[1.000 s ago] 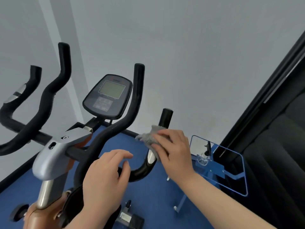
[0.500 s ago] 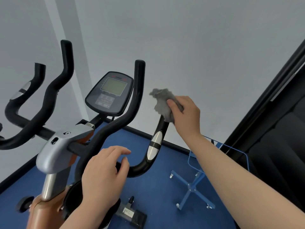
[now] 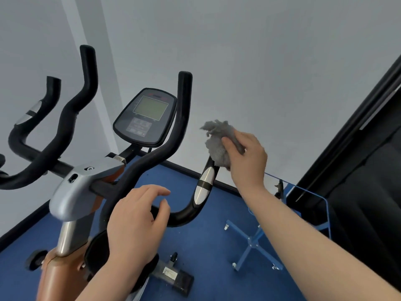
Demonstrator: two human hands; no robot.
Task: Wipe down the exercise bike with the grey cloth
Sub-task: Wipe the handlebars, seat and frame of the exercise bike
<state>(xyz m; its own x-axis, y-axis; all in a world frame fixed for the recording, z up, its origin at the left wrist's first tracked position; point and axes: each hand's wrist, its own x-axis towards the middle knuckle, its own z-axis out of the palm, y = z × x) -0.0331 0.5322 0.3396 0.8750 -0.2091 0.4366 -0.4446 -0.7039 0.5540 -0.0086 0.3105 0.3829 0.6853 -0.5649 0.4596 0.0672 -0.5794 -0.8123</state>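
The exercise bike [image 3: 71, 192] fills the left and centre, with black curved handlebars, a grey stem clamp and a console [image 3: 145, 118] with a greenish screen. My right hand [image 3: 247, 157] grips the bunched grey cloth [image 3: 217, 144] over the top end of the short right handle [image 3: 206, 181], which has a silver sensor patch. The handle's tip is hidden under the cloth. My left hand [image 3: 135, 224] rests on the lower bend of the right handlebar with fingers loosely curved over it.
A blue wheeled stand [image 3: 251, 242] with a clear panel stands on the blue floor to the right. A black frame or doorway [image 3: 358, 148] lines the right edge. A white wall is close behind the bike. A pedal [image 3: 173, 276] shows below.
My right hand has slid the cloth up the short right handle from beside the sensor patch to its top end. My left hand has stayed on the bend.
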